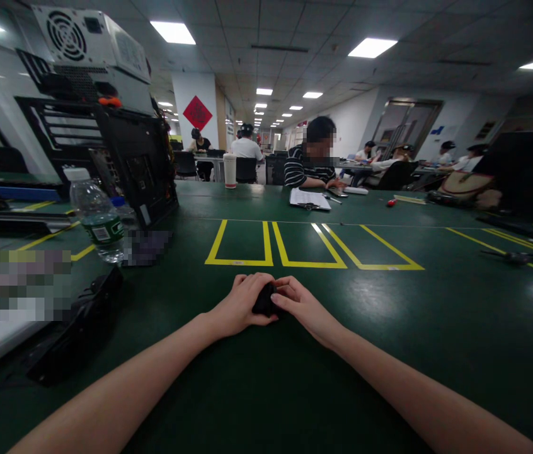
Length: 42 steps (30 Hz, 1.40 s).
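A small dark black object (264, 301), its kind not clear, is between my two hands, low over the green table. My left hand (240, 306) is closed around its left and top, with the thumb below it. On the other side, the curled fingers and thumb of my right hand (300, 308) touch its right edge. Much of the object is covered by my fingers. Just beyond my hands, yellow tape outlines (238, 262) mark the table surface (365, 353).
At left stand a black computer case (141, 170) with a power supply (91, 44) on top, a water bottle (99, 217) and a black part (77, 321). Across the table a person in a striped shirt (302, 170) sits by a clipboard (309, 199) and a cup (230, 170).
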Available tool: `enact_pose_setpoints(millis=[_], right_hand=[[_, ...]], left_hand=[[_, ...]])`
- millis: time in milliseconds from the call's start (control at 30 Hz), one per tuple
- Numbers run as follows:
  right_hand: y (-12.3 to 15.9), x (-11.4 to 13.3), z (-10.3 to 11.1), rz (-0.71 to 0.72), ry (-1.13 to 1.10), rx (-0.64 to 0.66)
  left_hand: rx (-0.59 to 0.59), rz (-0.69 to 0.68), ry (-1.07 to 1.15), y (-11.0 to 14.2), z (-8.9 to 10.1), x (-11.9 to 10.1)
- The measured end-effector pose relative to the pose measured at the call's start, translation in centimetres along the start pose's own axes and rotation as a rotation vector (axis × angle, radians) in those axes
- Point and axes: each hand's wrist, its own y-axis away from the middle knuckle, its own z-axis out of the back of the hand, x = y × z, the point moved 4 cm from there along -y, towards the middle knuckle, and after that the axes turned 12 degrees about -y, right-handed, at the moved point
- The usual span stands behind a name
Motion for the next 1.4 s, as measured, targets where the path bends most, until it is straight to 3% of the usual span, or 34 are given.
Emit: enact_pose_setpoints(millis=[267,567,833,1167,1400], right_hand=[[0.11,0.45,-0.25,0.021,-0.035,0.086],[0.0,0.0,0.1,-0.005,0.007,-0.016],[0.1,0.23,-0.2,0.044,-0.007,0.07],[-0.11,-0.17,0.19,0.001,0.019,-0.021],[0.16,0.53,-0.33,0.031,-0.023,0.091]], left_hand=[[0.001,0.0,0.016,0.05,0.14,-0.11],[-0.006,0.005,0.012,-0.07,0.09,-0.09],[0.006,0.007,0.019,-0.04,-0.02,-0.02],[-0.005,-0.002,0.025,0.05,-0.09,0.09],[0.009,0.007,0.018,-0.06,0.07,-0.16]])
